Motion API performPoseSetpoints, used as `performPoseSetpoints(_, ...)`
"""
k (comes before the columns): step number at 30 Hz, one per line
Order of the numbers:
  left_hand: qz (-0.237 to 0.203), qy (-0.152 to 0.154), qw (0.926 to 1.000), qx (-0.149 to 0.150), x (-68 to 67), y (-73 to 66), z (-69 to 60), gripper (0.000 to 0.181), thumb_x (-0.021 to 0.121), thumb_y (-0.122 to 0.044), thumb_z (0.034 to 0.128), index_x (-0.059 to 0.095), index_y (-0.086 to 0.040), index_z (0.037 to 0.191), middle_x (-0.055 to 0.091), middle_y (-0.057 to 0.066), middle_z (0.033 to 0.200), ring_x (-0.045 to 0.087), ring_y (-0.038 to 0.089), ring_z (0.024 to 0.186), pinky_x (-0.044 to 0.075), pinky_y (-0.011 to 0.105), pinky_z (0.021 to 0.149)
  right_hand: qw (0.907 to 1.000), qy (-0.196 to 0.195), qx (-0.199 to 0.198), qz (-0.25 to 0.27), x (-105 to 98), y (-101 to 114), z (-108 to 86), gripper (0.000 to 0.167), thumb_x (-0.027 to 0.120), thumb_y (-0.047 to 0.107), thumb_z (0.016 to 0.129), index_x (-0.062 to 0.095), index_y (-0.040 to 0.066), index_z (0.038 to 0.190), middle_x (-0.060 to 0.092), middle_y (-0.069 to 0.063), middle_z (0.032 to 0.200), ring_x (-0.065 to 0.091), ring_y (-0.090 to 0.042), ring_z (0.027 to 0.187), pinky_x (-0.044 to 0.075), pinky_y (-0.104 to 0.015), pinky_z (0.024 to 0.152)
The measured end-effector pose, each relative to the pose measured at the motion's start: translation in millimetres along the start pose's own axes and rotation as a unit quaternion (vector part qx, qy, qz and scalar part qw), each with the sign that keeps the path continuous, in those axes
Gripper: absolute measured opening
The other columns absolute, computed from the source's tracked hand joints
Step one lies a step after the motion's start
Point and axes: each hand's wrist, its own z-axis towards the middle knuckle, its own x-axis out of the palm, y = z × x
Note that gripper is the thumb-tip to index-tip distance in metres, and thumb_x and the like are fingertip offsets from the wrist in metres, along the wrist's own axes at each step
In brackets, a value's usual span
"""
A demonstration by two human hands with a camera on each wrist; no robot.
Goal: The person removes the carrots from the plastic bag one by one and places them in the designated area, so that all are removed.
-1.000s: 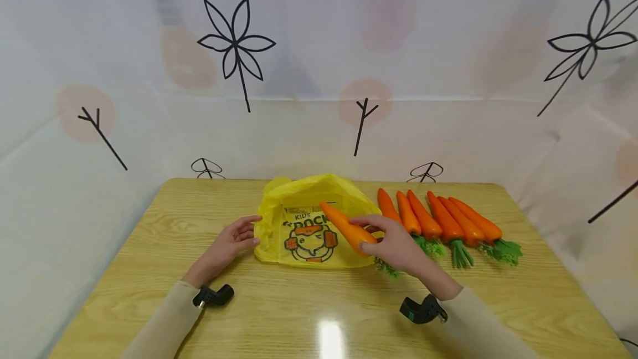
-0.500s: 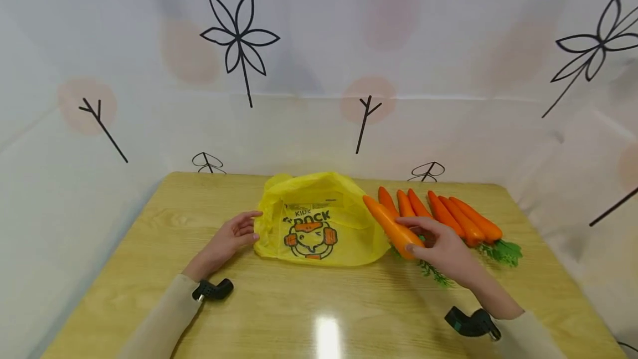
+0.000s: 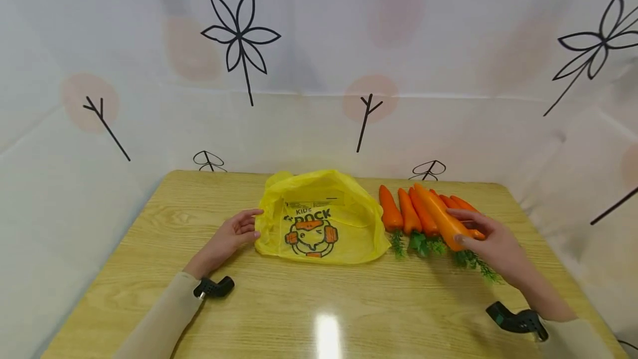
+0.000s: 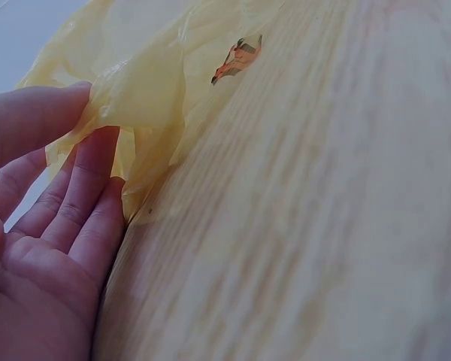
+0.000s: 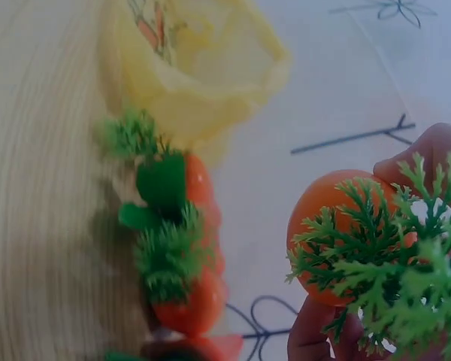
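Note:
A yellow plastic bag lies on the table with its mouth held wide, a cartoon duck print showing inside. At its left edge my left hand pinches the thin plastic; the left wrist view shows the bag's rim between thumb and fingers. My right hand grips an orange toy carrot above the row of carrots, its tip pointing away from me. Feathery green leaves of that carrot hang toward the right wrist camera. Several other carrots lie side by side right of the bag, some partly hidden behind the held one.
The wooden table runs up to a white cloth backdrop with flower and twig drawings. A black camera is strapped to the left wrist, another black camera to the right.
My right hand has carried the carrot rightward, from over the bag's mouth to above the carrot row. The left hand stays at the bag's left edge.

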Motion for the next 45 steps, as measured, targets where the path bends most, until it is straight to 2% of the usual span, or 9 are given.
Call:
performPoseSetpoints(9, -0.002, 0.006, 1.0, 0.0, -1.1, 2.1, 0.8, 0.06, 0.068, -0.021, 0.0965, 0.043, -0.01, 0.149, 0.043, 0.02, 0.141, 0.052, 0.025, 0.115, 0.048, 0.026, 0.091, 0.9982, -0.046, 0.027, -0.026, -29.9, -25.8, 0.8, 0.049, 0.065, 0.014, 0.099, 0.051, 0.007, 0.145, 0.051, 0.021, 0.118, 0.052, 0.008, 0.099, 0.053, -0.019, 0.07)
performPoseSetpoints(16, 0.0, 0.002, 1.0, -0.004, -1.0, 0.3, 0.4, 0.061, 0.07, -0.021, 0.0956, 0.043, -0.011, 0.149, 0.043, 0.019, 0.141, 0.051, 0.025, 0.115, 0.048, 0.026, 0.09, 0.9929, -0.059, 0.077, -0.069, -48.3, -41.7, 4.0, 0.054, 0.064, 0.026, 0.1, 0.047, 0.005, 0.147, 0.051, -0.012, 0.129, 0.047, 0.011, 0.094, 0.051, -0.016, 0.067)
performPoseSetpoints(22, -0.003, 0.0, 1.0, -0.004, -1.5, 0.5, -0.1, 0.06, 0.07, -0.021, 0.0956, 0.043, -0.011, 0.149, 0.046, 0.018, 0.138, 0.052, 0.026, 0.114, 0.049, 0.026, 0.09, 0.9904, -0.066, 0.098, -0.072, -61.5, -58.3, 8.7, 0.057, 0.062, 0.029, 0.101, 0.045, 0.002, 0.147, 0.051, 0.002, 0.124, 0.049, 0.014, 0.088, 0.051, -0.016, 0.066)
performPoseSetpoints(26, 0.0, -0.003, 1.0, -0.007, -1.3, 0.2, -0.6, 0.06, 0.07, -0.022, 0.0953, 0.044, -0.012, 0.148, 0.046, 0.017, 0.139, 0.052, 0.025, 0.115, 0.049, 0.026, 0.09, 0.9881, -0.061, 0.114, -0.083, -69.1, -69.1, 10.6, 0.06, 0.059, 0.033, 0.101, 0.043, -0.001, 0.148, 0.05, -0.022, 0.132, 0.051, 0.014, 0.084, 0.05, -0.017, 0.065)
performPoseSetpoints(32, 0.0, -0.006, 0.9999, -0.009, -0.4, -0.2, 0.2, 0.059, 0.071, -0.023, 0.0946, 0.046, -0.014, 0.147, 0.046, 0.016, 0.138, 0.052, 0.026, 0.115, 0.049, 0.026, 0.09, 0.9851, -0.05, 0.136, -0.092, -80.5, -87.7, 13.0, 0.061, 0.057, 0.036, 0.102, 0.043, -0.003, 0.147, 0.043, -0.037, 0.138, 0.048, 0.015, 0.083, 0.048, -0.018, 0.064)
performPoseSetpoints(35, -0.001, -0.005, 0.9999, -0.01, -0.1, 0.1, 0.4, 0.059, 0.071, -0.023, 0.0947, 0.046, -0.013, 0.147, 0.047, 0.016, 0.137, 0.052, 0.026, 0.114, 0.049, 0.026, 0.09, 0.9824, -0.048, 0.145, -0.108, -84.9, -97.3, 13.2, 0.061, 0.056, 0.038, 0.102, 0.046, -0.006, 0.144, 0.043, -0.037, 0.138, 0.044, 0.012, 0.086, 0.047, -0.018, 0.064)
performPoseSetpoints(40, 0.003, -0.007, 0.9999, -0.014, -0.1, 0.2, 0.3, 0.059, 0.071, -0.023, 0.0945, 0.046, -0.015, 0.147, 0.046, 0.015, 0.138, 0.051, 0.027, 0.115, 0.048, 0.026, 0.09, 0.9798, -0.033, 0.156, -0.121, -88.2, -109.4, 12.5, 0.062, 0.055, 0.039, 0.102, 0.046, -0.009, 0.142, 0.044, -0.039, 0.136, 0.053, -0.028, 0.101, 0.044, -0.019, 0.063)
performPoseSetpoints(41, 0.002, -0.008, 0.9999, -0.015, -0.2, 0.1, 0.3, 0.059, 0.071, -0.023, 0.0946, 0.046, -0.015, 0.147, 0.046, 0.015, 0.138, 0.051, 0.027, 0.116, 0.048, 0.026, 0.09, 0.9794, -0.03, 0.158, -0.122, -88.2, -111.4, 12.4, 0.063, 0.055, 0.039, 0.102, 0.046, -0.009, 0.142, 0.044, -0.039, 0.135, 0.052, -0.03, 0.102, 0.044, -0.02, 0.064)
performPoseSetpoints(45, 0.002, -0.004, 0.9999, -0.01, -1.1, 1.4, 1.1, 0.059, 0.07, -0.021, 0.0955, 0.044, -0.012, 0.148, 0.046, 0.017, 0.138, 0.051, 0.026, 0.114, 0.048, 0.025, 0.09, 0.9781, -0.021, 0.167, -0.123, -86.9, -118.7, 11.7, 0.064, 0.055, 0.042, 0.102, 0.046, -0.007, 0.143, 0.046, -0.038, 0.136, 0.052, -0.011, 0.096, 0.042, -0.02, 0.065)
